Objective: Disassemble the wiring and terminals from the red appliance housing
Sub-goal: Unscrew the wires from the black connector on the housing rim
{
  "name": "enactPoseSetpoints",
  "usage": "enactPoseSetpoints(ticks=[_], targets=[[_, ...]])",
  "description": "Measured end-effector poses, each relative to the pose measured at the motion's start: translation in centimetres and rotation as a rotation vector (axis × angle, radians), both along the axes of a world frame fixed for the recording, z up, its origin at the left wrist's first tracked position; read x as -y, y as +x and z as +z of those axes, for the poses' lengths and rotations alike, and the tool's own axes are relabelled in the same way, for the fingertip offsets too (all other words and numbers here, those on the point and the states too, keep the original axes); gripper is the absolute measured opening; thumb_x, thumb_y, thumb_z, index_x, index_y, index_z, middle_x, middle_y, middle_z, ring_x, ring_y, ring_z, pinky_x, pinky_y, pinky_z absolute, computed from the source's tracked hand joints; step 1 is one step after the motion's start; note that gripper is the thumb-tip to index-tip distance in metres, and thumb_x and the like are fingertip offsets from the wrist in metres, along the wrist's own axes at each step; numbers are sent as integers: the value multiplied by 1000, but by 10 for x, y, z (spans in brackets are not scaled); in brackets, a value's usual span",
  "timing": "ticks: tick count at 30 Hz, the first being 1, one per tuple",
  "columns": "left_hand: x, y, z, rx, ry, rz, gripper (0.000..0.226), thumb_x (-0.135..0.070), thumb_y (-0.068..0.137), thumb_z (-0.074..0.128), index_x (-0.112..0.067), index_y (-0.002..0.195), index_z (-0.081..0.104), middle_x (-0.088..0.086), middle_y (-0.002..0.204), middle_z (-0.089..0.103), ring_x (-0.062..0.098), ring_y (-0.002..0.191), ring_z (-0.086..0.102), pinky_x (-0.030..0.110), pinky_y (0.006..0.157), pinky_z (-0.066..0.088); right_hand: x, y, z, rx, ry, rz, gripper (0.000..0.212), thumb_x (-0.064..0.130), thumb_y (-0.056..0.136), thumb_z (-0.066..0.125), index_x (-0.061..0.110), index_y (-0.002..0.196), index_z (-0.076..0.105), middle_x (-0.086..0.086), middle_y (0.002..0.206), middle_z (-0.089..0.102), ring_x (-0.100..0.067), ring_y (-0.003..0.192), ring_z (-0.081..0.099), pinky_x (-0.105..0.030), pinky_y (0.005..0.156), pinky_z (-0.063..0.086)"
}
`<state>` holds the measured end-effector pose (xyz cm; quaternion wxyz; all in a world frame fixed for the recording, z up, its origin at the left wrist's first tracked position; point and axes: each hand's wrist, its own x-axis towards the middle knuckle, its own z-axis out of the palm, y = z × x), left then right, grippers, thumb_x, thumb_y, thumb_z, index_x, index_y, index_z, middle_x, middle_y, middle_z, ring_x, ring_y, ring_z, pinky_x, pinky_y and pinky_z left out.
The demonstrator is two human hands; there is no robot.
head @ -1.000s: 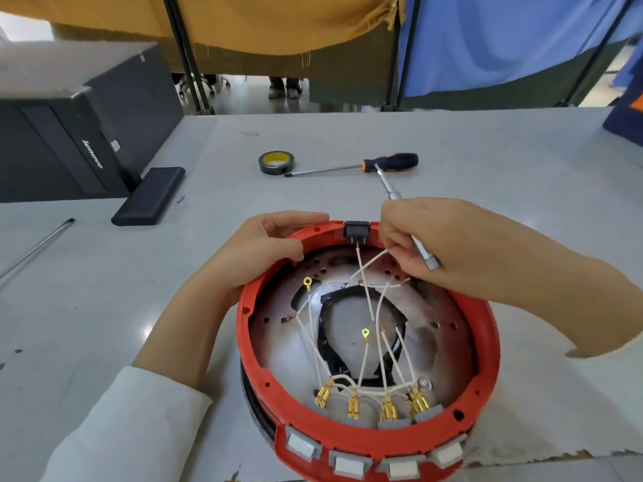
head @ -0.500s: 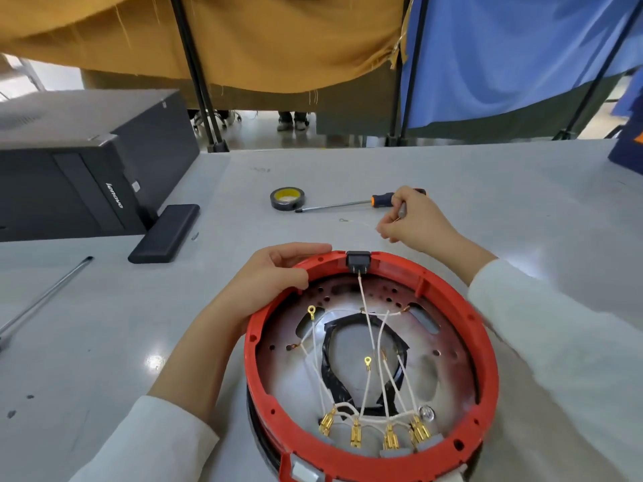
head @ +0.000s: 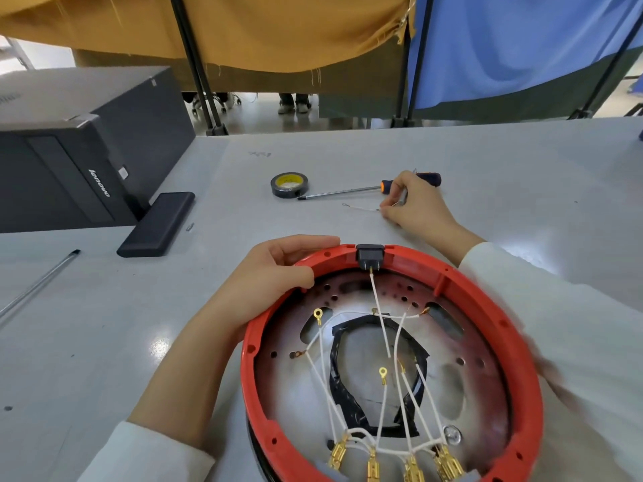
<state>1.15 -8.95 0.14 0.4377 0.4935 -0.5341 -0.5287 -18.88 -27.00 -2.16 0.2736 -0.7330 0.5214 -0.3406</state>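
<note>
Near the lower edge of the grey table [head: 487,161], the red housing [head: 522,342] is set open side up, and everything else is placed here relative to it. Its far-left rim is gripped by the left hand [head: 275,276] — thumb curled over the inner edge, fingers wrapped along the outside. At the far point of the rim a black switch [head: 369,256] is seated, and a white wire is run from it down into the housing. More white wires [head: 382,394] are spread across the metal base inside, some ended in loose gold ring terminals [head: 317,314], others led to a row of gold spade terminals [head: 393,464] at the near rim. Beyond the housing, to the far right of the switch, the right hand [head: 414,207] is rested on the table with fingers curled; a slim metal tool is held in it, and a detached wire [head: 362,208] is pinched or touched at the fingertips — which of the two cannot be told. Just behind that hand a screwdriver [head: 348,193] is laid, with a roll of tape [head: 289,184] at its tip. Far left of the housing, a black computer case [head: 69,161] and a flat black block [head: 156,224] are seen
</note>
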Motion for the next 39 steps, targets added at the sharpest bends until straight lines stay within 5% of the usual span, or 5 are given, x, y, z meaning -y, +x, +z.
enactPoseSetpoints(ticks=[7, 13, 19, 24, 39], targets=[[-5, -4, 7, 83, -13, 48, 57, 16, 78, 46, -26, 109, 70, -2, 104, 73, 17, 93, 69, 20, 72, 54, -43, -12, 29, 216, 37, 20, 17, 29, 96, 54, 20, 83, 48, -6, 88, 71, -13, 65, 67, -20, 54, 47], [-6, -12, 25, 627, -63, 38, 57, -6, 84, 54, -43, 127, 49, -18, 114, 63, 3, 99, 63, 20, 89, 48, -107, -35, 73, 522, 118, 199, 47, 53, 98, 34, 20, 78, 60, -6, 47, 57, -13, 34, 38, -15, 37, 30], [-2, -37, 36, 739, -172, 30, 39, -13, 87, 56, -36, 119, 59, -21, 114, 62, -4, 96, 61, 3, 80, 43, -136, -29, 70, 478, 205, 340, 67, 58, 95, 27, 14, 78, 76, -8, 48, 50, -9, 36, 35, -14, 36, 26], [-1, -39, 30, 845, -219, 51, 33, -18, 89, 58, -34, 118, 62, -22, 106, 65, -6, 98, 58, 1, 83, 38, -139, -30, 61, 523, 207, 324, 43, 29, 98, 48, 0, 76, 71, -11, 47, 47, -5, 34, 36, -10, 37, 30], [-1, -38, 29, 857, -255, 46, 33, -19, 89, 60, -38, 116, 61, -24, 104, 65, -10, 96, 57, 2, 85, 37, -132, -30, 49, 264, 76, 328, 31, 35, 92, 60, 20, 68, 47, -5, 57, 65, -11, 41, 40, -22, 44, 34]])
